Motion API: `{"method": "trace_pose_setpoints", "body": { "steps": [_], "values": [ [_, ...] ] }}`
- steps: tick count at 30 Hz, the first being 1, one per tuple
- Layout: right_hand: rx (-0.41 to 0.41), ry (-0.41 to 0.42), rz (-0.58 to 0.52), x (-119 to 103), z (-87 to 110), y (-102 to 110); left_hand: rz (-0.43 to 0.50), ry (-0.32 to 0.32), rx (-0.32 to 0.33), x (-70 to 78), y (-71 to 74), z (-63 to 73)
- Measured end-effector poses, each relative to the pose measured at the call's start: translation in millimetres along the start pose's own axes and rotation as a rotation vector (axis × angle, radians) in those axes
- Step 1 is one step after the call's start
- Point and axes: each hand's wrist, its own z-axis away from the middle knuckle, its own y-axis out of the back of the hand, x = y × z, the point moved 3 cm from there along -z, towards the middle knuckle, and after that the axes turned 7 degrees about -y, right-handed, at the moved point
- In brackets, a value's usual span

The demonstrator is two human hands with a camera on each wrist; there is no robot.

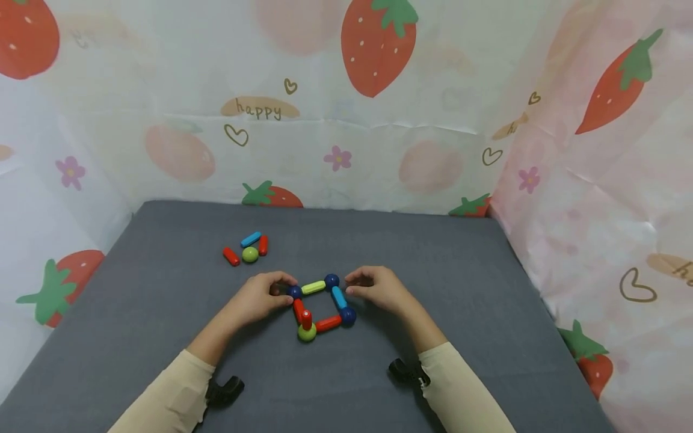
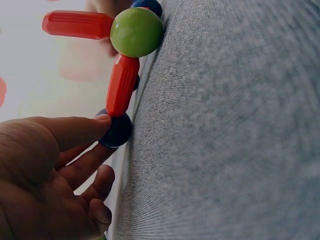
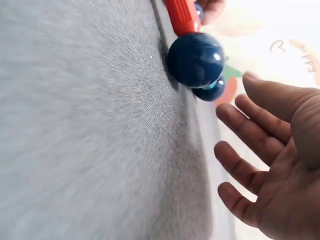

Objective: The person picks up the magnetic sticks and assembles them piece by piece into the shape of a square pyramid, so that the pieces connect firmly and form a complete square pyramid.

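Observation:
A square of magnetic rods and balls lies on the grey cloth. Its corners are three dark blue balls and one green ball (image 1: 307,332); a red rod (image 2: 79,24) stands upright on the green ball. Two more red rods, a light blue rod (image 1: 338,297) and a yellow-green rod (image 1: 313,287) make the sides. My left hand (image 1: 261,297) pinches the far-left dark blue ball (image 2: 117,131) between thumb and fingers. On the other side, my right hand (image 1: 381,289) holds nothing; its fingers are parted and relaxed near the light blue rod and the right-hand dark blue ball (image 3: 196,60).
Farther back on the left lie loose pieces: a light blue rod (image 1: 251,239), two red rods (image 1: 231,256) and a green ball (image 1: 250,254). Strawberry-printed curtains (image 1: 335,120) hang around the back and sides of the grey-covered table (image 1: 433,246).

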Motion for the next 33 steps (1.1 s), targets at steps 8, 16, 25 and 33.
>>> {"method": "trace_pose_setpoints", "body": {
  "steps": [8, 16, 25, 33],
  "values": [
    [-0.134, -0.006, 0.003, -4, 25.0, -5, -0.011, 0.001, 0.015, -2.0, 5.6, 1.8],
    [-0.114, -0.03, 0.024, -2, 28.3, -16, -0.012, 0.018, 0.01, -1.7, 5.2, 1.7],
    [-0.075, -0.031, 0.031, 5, 20.1, -9, -0.003, 0.021, -0.009, -0.4, 4.3, 1.1],
    [-0.042, -0.04, -0.004, 14, -0.3, 0, 0.02, 0.019, 0.005, 0.4, 1.3, 1.9]
  ]
}}
